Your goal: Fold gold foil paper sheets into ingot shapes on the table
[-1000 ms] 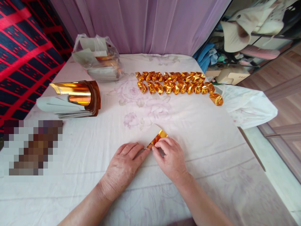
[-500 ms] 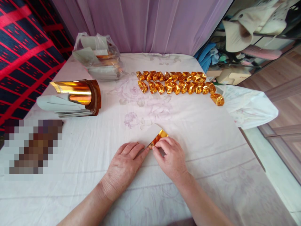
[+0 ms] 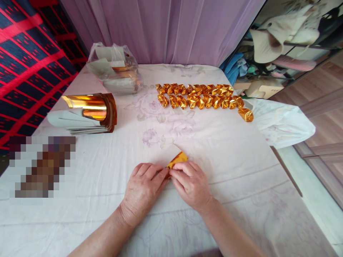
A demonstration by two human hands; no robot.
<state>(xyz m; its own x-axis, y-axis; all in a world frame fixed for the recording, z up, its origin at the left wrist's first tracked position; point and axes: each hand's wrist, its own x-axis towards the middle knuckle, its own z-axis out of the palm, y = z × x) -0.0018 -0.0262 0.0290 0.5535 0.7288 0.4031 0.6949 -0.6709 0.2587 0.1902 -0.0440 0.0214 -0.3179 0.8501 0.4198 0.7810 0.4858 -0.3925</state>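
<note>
My left hand and right hand pinch the gold paper flat; slippery foil could skew the crease.

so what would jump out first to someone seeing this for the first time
Most likely the two rows of folded gold pieces glinting at the far side of the white cloth. Next, the left hand and right hand meeting at the near middle, pressing a gold paper flat. At the far left, a stack of gold sheets curls upward.

The right hand now covers more of the gold paper.
</note>
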